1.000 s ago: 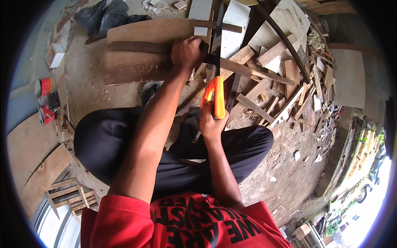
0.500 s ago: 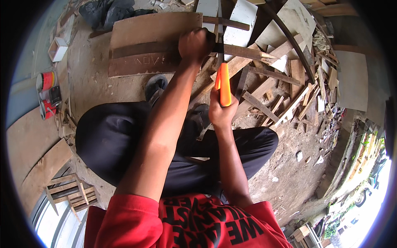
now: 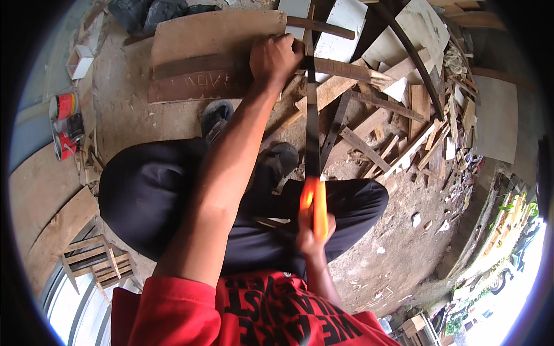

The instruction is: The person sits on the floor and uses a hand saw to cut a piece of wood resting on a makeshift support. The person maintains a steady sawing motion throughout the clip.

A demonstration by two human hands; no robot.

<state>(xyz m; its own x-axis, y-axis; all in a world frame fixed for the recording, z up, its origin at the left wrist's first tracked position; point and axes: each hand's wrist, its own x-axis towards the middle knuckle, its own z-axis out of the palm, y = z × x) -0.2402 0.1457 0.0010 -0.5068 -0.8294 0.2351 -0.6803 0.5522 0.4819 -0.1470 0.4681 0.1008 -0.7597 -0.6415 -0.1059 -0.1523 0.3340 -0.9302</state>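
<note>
My right hand (image 3: 312,245) is closed round the orange handle of a handsaw (image 3: 312,130). The long dark blade points away from me and crosses a dark wooden strip (image 3: 340,70) just right of my left hand (image 3: 276,60). That hand is clenched over the strip, pressing it against a brown wooden board (image 3: 213,37); its fingertips are hidden. The strip lies across the board and sticks out past its right edge. Another thin strip (image 3: 323,26) juts out farther back. Slight motion blur covers the saw handle.
Loose offcuts (image 3: 369,147) are heaped to the right, with white panels (image 3: 342,32) behind. Paint cans (image 3: 64,106) stand at the left wall and a wooden rack (image 3: 98,262) lower left. My bent legs (image 3: 156,190) and sandalled feet (image 3: 283,158) are beneath my arms.
My right hand has drawn the saw back toward my body, so much more of the blade shows on my side of the strip. My left hand stays on the strip.
</note>
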